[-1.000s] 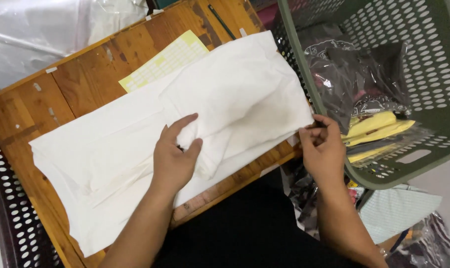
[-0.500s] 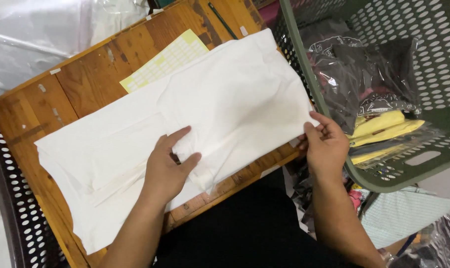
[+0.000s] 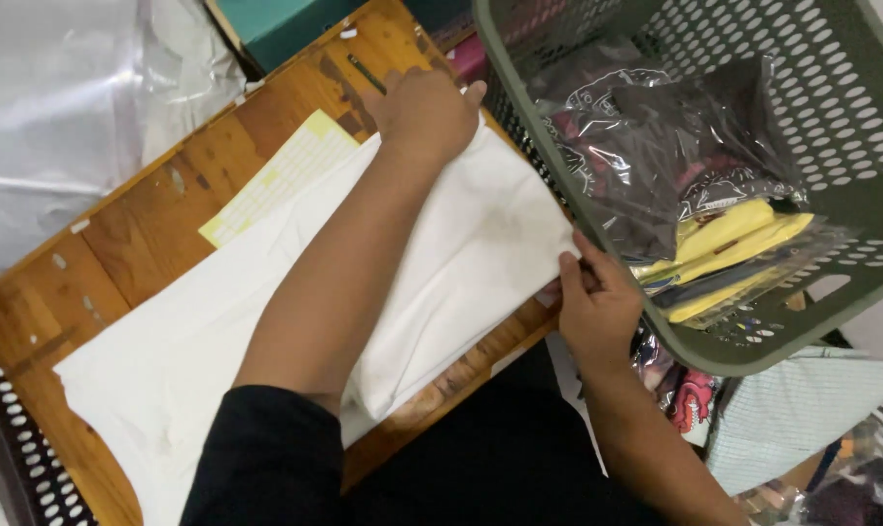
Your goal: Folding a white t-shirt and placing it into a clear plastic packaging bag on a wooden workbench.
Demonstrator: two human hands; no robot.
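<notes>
Upper left of frame: sheets of clear plastic film (image 3: 81,107), crumpled, no markings legible. Lower left edge: a dark perforated basket wall (image 3: 18,438). Centre-left: wooden surface (image 3: 120,244), worn, scraps of tape on it; a pale yellow gridded paper sheet (image 3: 271,180) lies flat on it, partly under the cloth. White cloth (image 3: 461,263) is spread diagonally across the surface from lower left to upper centre, a faint brownish stain near its right part. Left hand (image 3: 424,112) is stretched out to the cloth's far corner at top centre, palm down; fingers look curled over the edge, but whether they pinch it or only press it flat I cannot tell. A dark pen-like stick (image 3: 367,74) lies on the wood just beside that hand; a teal box (image 3: 295,24) sits beyond it. Right hand (image 3: 592,307) is closed on the cloth's near right corner, thumb on top, at the surface edge. Judgement: step in hand is squaring or folding the cloth, both right-end corners controlled; the next move calls for both corners moved together, keeping the edge taut so no crease sets in. Right of frame: olive-green perforated basket (image 3: 782,336), holding clear-bagged dark garments (image 3: 656,136) and bagged yellow items (image 3: 729,239). Lower right: a pale green checked cloth (image 3: 802,409) beneath the basket.
</notes>
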